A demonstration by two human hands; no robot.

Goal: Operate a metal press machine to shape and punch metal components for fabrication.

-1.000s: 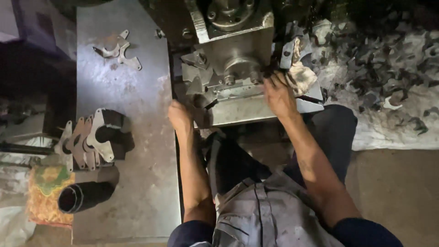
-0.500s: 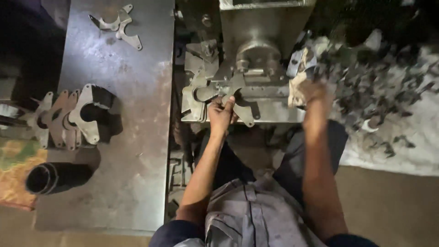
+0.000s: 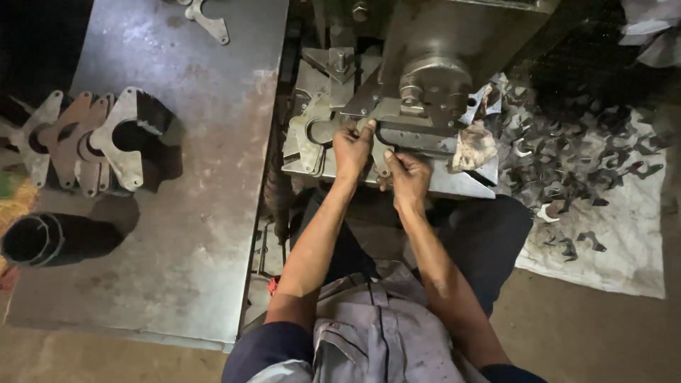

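While it lies flat on the press bed (image 3: 454, 186), the cut-out metal plate (image 3: 316, 135) runs its long axis left to right, directly ahead of both hands. Left hand (image 3: 352, 147): fingers curled over the plate's near right edge, gripping it. Right hand (image 3: 407, 177): just beside, slightly nearer the body, fingers bent onto the bed; whether it grips anything cannot be told. Stack of similar plates (image 3: 106, 142): left on the steel table (image 3: 198, 234), well apart. Scrap offcuts (image 3: 582, 163): right, on cloth.
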